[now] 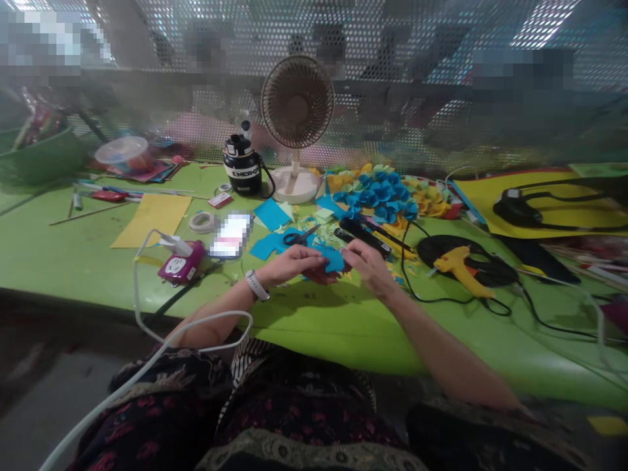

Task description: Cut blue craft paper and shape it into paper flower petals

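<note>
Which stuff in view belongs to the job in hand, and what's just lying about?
Likely in the job:
- blue paper piece, in the left hand, right hand at its edge
- scissors
- blue curled paper pieces
- glue gun, perhaps

Probably just lying about:
- fan
- black jug
- phone
- purple adapter

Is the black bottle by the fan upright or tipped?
Upright: the black bottle stands with its lid on top, lettering level.

Pale-strapped wristwatch point(258, 286) on the left, dark pink-flowered clothing point(314, 418), black-and-white striped fabric point(244, 358)
</note>
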Demonstrator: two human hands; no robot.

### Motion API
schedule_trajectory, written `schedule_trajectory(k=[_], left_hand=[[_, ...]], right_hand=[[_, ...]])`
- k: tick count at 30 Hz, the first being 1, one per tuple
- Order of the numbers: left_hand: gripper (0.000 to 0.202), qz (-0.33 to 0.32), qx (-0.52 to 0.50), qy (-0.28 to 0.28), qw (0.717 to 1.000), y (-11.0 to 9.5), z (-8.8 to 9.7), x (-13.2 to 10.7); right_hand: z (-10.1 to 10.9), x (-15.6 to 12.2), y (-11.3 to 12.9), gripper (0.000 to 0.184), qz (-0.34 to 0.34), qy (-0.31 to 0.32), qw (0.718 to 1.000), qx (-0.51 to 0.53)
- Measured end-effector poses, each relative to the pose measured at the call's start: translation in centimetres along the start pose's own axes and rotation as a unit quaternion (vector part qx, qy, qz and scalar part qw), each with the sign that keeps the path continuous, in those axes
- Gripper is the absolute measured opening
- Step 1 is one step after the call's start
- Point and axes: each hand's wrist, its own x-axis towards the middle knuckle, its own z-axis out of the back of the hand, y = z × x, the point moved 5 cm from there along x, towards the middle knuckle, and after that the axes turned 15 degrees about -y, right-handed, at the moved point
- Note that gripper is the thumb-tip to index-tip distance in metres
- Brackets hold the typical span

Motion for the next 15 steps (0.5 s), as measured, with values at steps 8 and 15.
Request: schedule_trajectory(k=[8,15], left_hand=[[0.05,0.054,-0.022,0.014,0.998,0.6,-0.2,0.0],[0.05,0.074,0.045,0.053,0.995,1.0,-0.8,-0.4]], right_hand=[[-1.2,-0.7,-0.4,0.041,0.001,0.09,0.996,-0.012],[-1.2,-0.6,-0.5,0.041,0.036,0.086,0.995,-0.023]])
